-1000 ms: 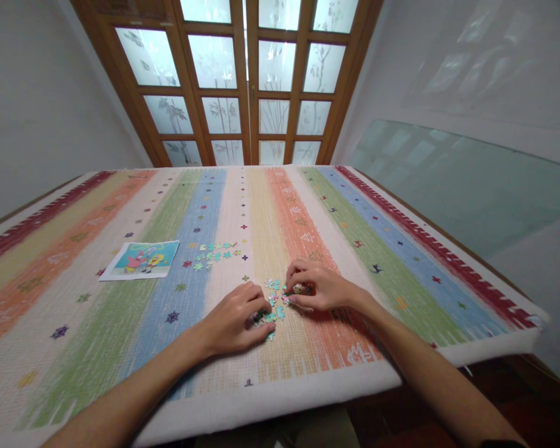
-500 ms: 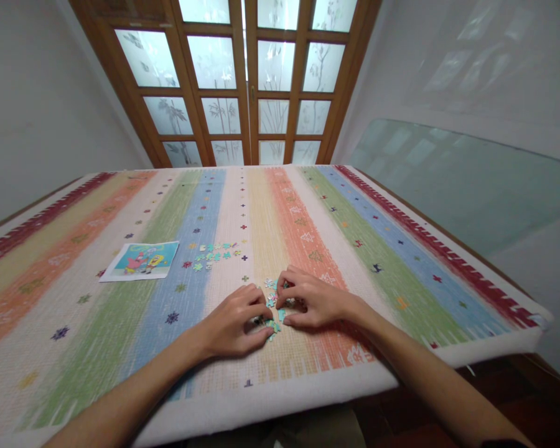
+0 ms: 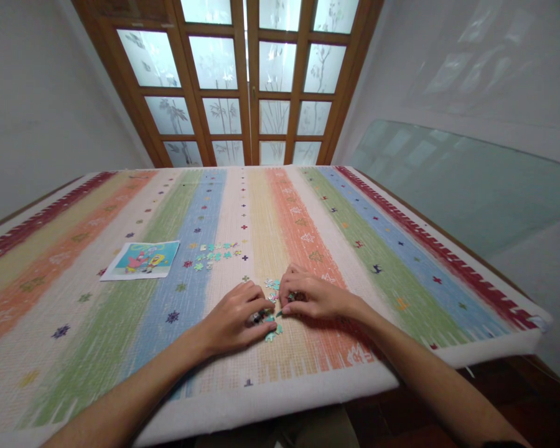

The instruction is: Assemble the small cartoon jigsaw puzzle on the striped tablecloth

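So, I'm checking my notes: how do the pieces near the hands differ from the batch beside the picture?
The near pieces are partly hidden by the left hand and right hand; the batch is in view. The near pieces lie mostly on the yellow stripe, the batch across the blue stripe and pale stripe. Both show knobbed edges and turquoise.

A table (image 3: 30, 206) spans the lower frame, covered by a striped cloth (image 3: 247, 208) whose pale border hangs over the near edge. A printed picture sheet (image 3: 142, 260) lies flat left of centre. One group of puzzle pieces (image 3: 218, 255) lies right of the sheet; a second group (image 3: 275, 285) lies at lower centre, partly hidden.
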The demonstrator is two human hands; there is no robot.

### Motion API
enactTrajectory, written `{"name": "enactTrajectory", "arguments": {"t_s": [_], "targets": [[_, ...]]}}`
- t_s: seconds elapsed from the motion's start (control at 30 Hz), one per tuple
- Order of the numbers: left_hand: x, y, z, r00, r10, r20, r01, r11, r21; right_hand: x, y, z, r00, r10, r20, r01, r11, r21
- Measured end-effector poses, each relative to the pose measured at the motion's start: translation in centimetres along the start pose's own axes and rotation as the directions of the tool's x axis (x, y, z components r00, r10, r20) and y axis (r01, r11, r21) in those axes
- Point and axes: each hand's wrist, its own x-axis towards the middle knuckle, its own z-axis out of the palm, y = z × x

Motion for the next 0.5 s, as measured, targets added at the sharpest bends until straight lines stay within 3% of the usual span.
{"name": "enactTrajectory", "arguments": {"t_s": [0.2,0.37,0.5], "targets": [[0.03,-0.16,0.13,0.999,-0.002,-0.037,0.005,0.997,0.079,-0.02,-0.5,0.32,0.996,0.076,-0.052,-0.076,0.997,-0.003],[-0.04,-0.21,0.33,0.999,-0.013,-0.052,0.019,0.994,0.106,-0.07,-0.4,0.08,0.995,-0.031,-0.096,0.021,0.994,-0.104],[-0.06,-0.21,0.36,0.999,-0.021,-0.036,0.024,0.997,0.07,-0.07,-0.13,0.17,0.997,-0.022,-0.069,0.01,0.984,-0.178]]}}
